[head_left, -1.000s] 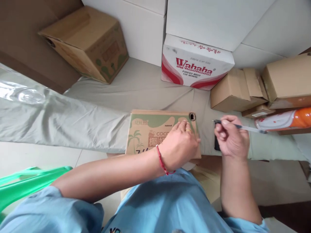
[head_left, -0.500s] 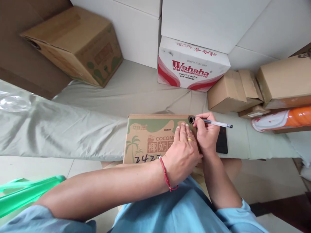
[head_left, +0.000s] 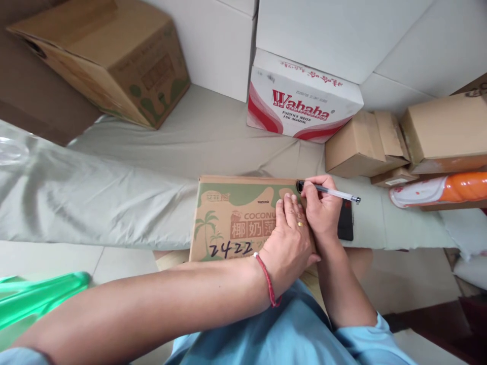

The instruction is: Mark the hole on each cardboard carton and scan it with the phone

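A cardboard box (head_left: 224, 208) with green print, palm trees and "2422" handwritten in black lies before me at the near edge of the cloth-covered surface. My left hand (head_left: 291, 238) rests flat on the box's right part, fingers stretched out and close together. A pen (head_left: 337, 193) with a clear barrel and black end is pinched in my right hand (head_left: 322, 208), beside the box's upper right corner. Its tip is at a small dark patch (head_left: 300, 186) on that corner; my fingers partly hide what it touches. Beside my right wrist lies a flat black object (head_left: 346, 221), partly covered by the hand.
At the back stands a white-and-red Wahaha carton (head_left: 304, 101). A large brown box (head_left: 114, 56) is at the back left. Smaller cardboard boxes (head_left: 363, 142) and an orange-and-white cylindrical package (head_left: 441, 190) sit at the right. A green plastic object (head_left: 45, 294) is low at the left.
The view has shifted slightly. My left hand has slid a little down and right on the box, showing more of the writing. The pen remains at the same corner in my right hand.
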`<state>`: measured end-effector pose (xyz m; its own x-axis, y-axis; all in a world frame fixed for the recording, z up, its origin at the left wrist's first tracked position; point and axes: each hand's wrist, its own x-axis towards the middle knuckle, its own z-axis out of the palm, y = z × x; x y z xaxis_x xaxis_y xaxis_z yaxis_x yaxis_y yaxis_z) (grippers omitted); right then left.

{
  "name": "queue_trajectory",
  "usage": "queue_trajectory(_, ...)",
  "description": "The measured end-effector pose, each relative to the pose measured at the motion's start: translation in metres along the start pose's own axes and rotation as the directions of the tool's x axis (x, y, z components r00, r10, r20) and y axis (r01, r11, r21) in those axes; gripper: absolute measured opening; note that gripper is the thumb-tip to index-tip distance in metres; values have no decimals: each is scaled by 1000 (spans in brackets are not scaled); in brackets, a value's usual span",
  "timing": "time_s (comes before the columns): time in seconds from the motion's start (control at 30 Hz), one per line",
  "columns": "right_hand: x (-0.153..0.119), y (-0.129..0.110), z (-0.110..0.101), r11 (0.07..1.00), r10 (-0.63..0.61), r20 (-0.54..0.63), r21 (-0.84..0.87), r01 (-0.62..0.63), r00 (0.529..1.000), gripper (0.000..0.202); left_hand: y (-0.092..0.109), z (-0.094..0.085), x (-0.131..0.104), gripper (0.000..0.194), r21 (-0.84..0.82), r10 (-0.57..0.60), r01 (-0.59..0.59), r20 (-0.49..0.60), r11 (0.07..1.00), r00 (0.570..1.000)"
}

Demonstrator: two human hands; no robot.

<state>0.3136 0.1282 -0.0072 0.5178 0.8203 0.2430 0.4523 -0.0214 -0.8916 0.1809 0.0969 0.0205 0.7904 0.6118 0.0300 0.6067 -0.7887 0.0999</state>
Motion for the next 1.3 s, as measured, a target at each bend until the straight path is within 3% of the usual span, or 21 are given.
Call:
queue_trajectory(0.3, -1, -1, -1, 1000, -27, -32, -3, 27, 999, 12, -5, -8, 2, 112, 43, 52, -55, 51, 998, 997)
queue_trajectory(0.83, -5, 1, -1, 999, -54, 8, 3, 54, 999, 12, -6, -11, 0, 117, 102, 84, -87, 33, 991, 996)
queue_trajectory(1.07, -4, 8, -4, 996, -11, -214, 86, 30, 977, 10, -8, -13, -1, 114, 103, 98, -103, 53, 989, 994)
queue_trajectory(1.17, -2, 11, -5, 994, 5, -205, 112, 19, 979, 11, -7, -12, -2, 114, 144, 102, -105, 27, 984, 994)
queue_trajectory(1.3, -2, 13, -4, 995, -65, -192, 61, 78, 979, 11, -7, -9, -3, 115, 144, 103, -101, -12, 984, 995)
